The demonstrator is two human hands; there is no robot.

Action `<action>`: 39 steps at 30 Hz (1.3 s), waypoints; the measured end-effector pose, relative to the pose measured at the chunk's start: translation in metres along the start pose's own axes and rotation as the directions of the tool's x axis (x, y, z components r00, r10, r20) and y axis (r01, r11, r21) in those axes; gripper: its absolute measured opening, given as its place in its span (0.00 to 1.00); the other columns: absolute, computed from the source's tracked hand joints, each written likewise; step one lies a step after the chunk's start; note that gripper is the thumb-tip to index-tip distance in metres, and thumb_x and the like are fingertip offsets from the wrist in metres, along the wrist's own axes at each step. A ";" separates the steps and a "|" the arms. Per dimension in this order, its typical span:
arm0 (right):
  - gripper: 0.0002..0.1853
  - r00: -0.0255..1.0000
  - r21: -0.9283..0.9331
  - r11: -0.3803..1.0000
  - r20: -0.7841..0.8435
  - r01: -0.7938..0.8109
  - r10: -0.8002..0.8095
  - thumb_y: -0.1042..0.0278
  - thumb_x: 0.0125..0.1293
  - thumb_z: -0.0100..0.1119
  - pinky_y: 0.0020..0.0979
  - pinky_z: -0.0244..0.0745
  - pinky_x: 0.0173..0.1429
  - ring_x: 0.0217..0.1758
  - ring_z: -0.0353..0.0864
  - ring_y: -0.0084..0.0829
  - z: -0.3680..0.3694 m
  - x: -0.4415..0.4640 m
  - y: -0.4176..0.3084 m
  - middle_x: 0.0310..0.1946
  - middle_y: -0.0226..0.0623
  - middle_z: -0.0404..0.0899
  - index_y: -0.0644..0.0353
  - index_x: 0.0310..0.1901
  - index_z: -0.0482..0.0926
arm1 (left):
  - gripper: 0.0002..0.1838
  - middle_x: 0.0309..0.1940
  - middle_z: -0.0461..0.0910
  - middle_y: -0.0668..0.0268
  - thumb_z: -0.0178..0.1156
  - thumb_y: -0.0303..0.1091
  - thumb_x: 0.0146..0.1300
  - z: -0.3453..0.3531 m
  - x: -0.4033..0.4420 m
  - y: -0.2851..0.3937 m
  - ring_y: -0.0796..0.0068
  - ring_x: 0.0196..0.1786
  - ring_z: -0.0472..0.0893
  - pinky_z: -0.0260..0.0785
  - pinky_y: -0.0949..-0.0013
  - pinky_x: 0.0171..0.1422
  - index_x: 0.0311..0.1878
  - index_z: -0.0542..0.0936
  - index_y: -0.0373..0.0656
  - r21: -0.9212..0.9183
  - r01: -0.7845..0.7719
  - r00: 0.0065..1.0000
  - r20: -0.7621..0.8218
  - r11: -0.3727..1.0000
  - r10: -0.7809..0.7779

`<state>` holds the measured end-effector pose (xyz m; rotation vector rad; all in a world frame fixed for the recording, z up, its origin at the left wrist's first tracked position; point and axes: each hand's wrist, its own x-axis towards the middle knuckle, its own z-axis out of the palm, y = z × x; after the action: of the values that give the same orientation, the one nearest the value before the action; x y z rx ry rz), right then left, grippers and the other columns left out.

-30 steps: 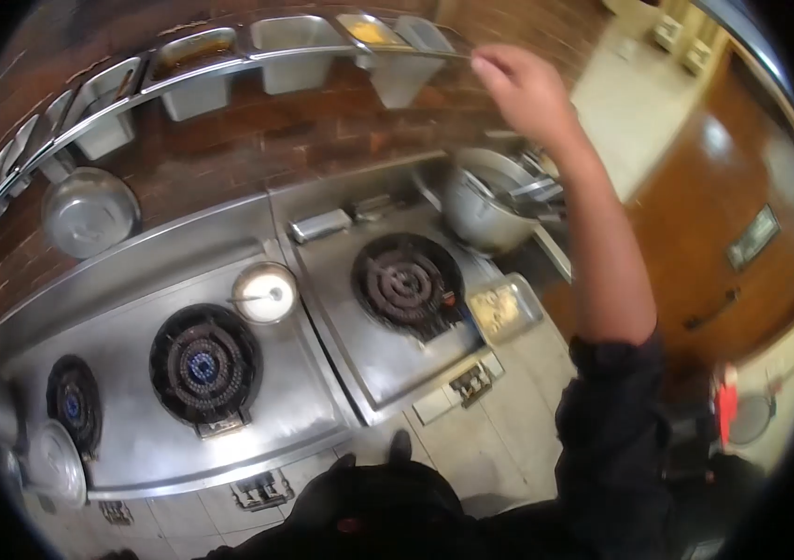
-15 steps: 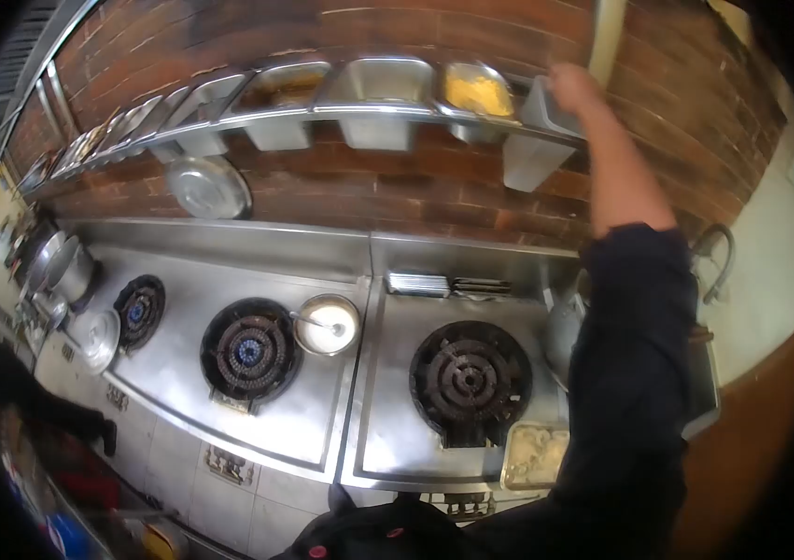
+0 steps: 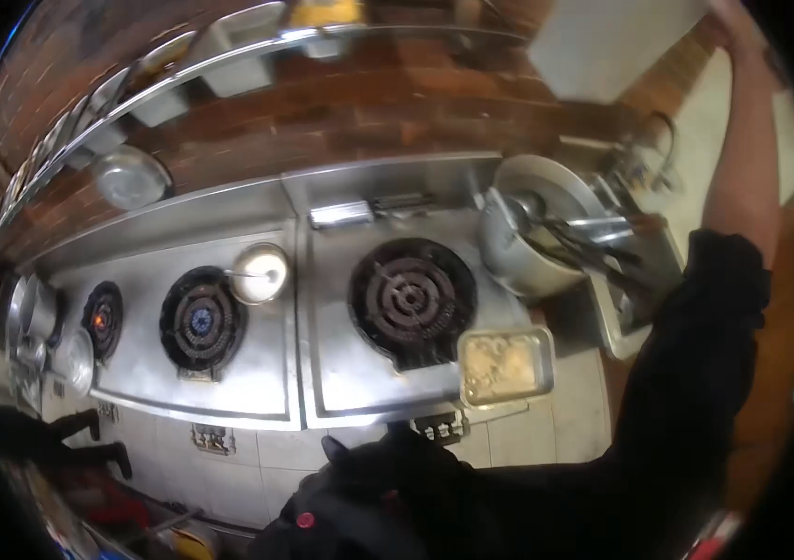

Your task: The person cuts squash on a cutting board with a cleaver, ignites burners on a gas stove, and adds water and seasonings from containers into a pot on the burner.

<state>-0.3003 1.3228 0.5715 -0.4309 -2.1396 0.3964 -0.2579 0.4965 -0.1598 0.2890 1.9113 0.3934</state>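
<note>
My right hand (image 3: 731,26) is at the top right, partly cut off by the frame edge. It grips the corner of a tall, translucent plastic container (image 3: 607,47), which is tilted and held away from the wall shelf. What the container holds cannot be seen. Below it on the right stands a large metal pot (image 3: 546,252) with ladles and other long-handled utensils in it. A rectangular tray of pale food (image 3: 507,367) sits at the front edge of the stove. My left hand is out of view.
The steel stove (image 3: 336,355) has several burners; the middle-left burner (image 3: 201,322) shows blue. A bowl of white liquid (image 3: 261,273) with a utensil stands by it. A wall shelf (image 3: 219,61) holds several metal pans. A dark-clothed person (image 3: 37,443) is at the lower left.
My right hand has lifted the plastic container off the shelf's right end and moved it right. My view has turned right, bringing the large pot and the whole tray into sight.
</note>
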 end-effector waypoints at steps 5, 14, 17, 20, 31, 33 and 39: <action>0.15 0.969 -0.545 0.832 0.243 0.106 0.036 0.61 0.64 0.45 0.44 0.71 0.51 0.43 0.78 0.48 0.131 -0.102 0.155 0.37 0.49 0.80 0.62 0.38 0.78 | 0.27 0.54 0.78 0.59 0.56 0.56 0.59 -0.021 -0.021 -0.045 0.56 0.62 0.71 0.63 0.52 0.63 0.53 0.79 0.44 0.074 0.115 0.993 -0.002 0.991 -0.115; 0.13 0.889 -0.589 0.726 0.452 0.354 -0.067 0.62 0.57 0.51 0.48 0.74 0.45 0.40 0.81 0.49 0.289 -0.252 0.223 0.34 0.56 0.80 0.63 0.32 0.79 | 0.29 0.55 0.78 0.60 0.57 0.58 0.58 -0.021 -0.047 -0.059 0.57 0.64 0.69 0.62 0.51 0.65 0.53 0.79 0.44 0.028 0.226 0.974 -0.015 0.974 -0.226; 0.13 0.804 -0.547 0.738 0.595 0.395 0.010 0.61 0.56 0.53 0.48 0.73 0.46 0.41 0.80 0.50 0.302 -0.270 0.228 0.33 0.54 0.80 0.63 0.31 0.79 | 0.29 0.55 0.78 0.60 0.57 0.58 0.58 -0.012 -0.047 -0.060 0.57 0.64 0.69 0.61 0.50 0.65 0.53 0.79 0.44 0.013 0.228 0.974 0.007 0.974 -0.228; 0.11 0.773 -0.420 0.877 0.627 0.235 0.093 0.64 0.53 0.56 0.48 0.73 0.47 0.41 0.79 0.51 0.306 -0.285 0.232 0.33 0.52 0.80 0.63 0.32 0.79 | 0.29 0.55 0.78 0.60 0.57 0.59 0.58 -0.008 -0.040 -0.059 0.57 0.65 0.68 0.61 0.50 0.66 0.52 0.79 0.44 0.009 0.226 0.974 0.026 0.974 -0.226; 0.07 0.713 -0.393 0.875 0.696 0.284 0.082 0.67 0.52 0.59 0.44 0.74 0.51 0.41 0.80 0.49 0.327 -0.290 0.219 0.34 0.48 0.82 0.59 0.31 0.81 | 0.31 0.56 0.77 0.61 0.58 0.61 0.57 0.018 -0.036 -0.090 0.58 0.67 0.66 0.59 0.49 0.67 0.52 0.79 0.44 0.184 0.054 0.993 0.097 0.981 -0.073; 0.06 0.737 -0.404 0.847 0.676 0.344 0.023 0.70 0.53 0.57 0.44 0.75 0.49 0.39 0.80 0.50 0.329 -0.293 0.218 0.33 0.48 0.82 0.60 0.31 0.81 | 0.31 0.56 0.77 0.62 0.58 0.61 0.57 0.019 -0.034 -0.098 0.58 0.67 0.66 0.59 0.48 0.67 0.52 0.79 0.44 0.555 -0.306 0.949 0.242 0.773 0.202; 0.11 0.794 -0.267 0.949 0.608 0.166 0.033 0.71 0.51 0.57 0.44 0.72 0.40 0.34 0.76 0.54 0.335 -0.295 0.298 0.29 0.53 0.78 0.65 0.36 0.80 | 0.33 0.56 0.76 0.58 0.66 0.39 0.51 0.035 -0.056 -0.084 0.63 0.58 0.76 0.72 0.60 0.58 0.62 0.70 0.43 0.375 0.174 0.976 0.059 0.911 -0.211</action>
<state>-0.3691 1.4161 0.0478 -0.4379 -2.8652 0.1608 -0.2061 0.4032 -0.1573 0.3540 1.8874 -0.1155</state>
